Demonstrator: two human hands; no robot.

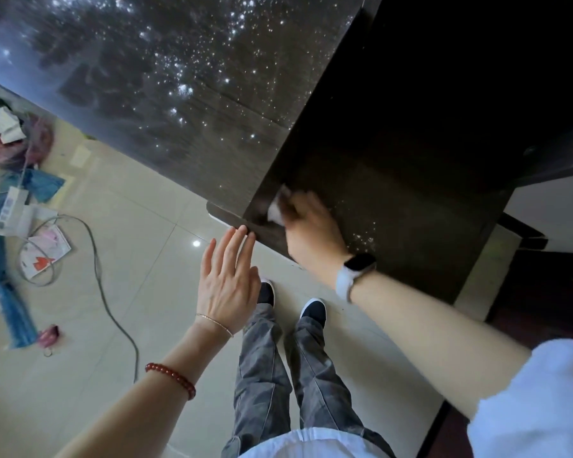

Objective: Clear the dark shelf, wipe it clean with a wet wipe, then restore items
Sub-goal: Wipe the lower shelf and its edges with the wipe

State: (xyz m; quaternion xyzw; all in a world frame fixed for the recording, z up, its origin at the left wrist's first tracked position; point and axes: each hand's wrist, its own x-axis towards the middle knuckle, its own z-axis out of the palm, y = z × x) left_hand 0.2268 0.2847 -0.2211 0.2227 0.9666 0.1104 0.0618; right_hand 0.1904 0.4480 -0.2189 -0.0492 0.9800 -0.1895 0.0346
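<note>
The dark shelf (394, 180) fills the upper right, its top bare and speckled with bright glints. My right hand (311, 229) presses a white wet wipe (277, 206) flat against the shelf's near left corner; the hand is blurred by motion and covers most of the wipe. My left hand (227, 276) hovers open with fingers together, fingertips at the shelf's front edge, holding nothing.
A glossy dark panel (179, 94) rises left of the shelf. On the beige tiled floor (129, 246) at the left lie papers (45, 252), a grey cable (96, 259), blue cloth (10, 305) and a pile of small items. My feet stand just below the shelf.
</note>
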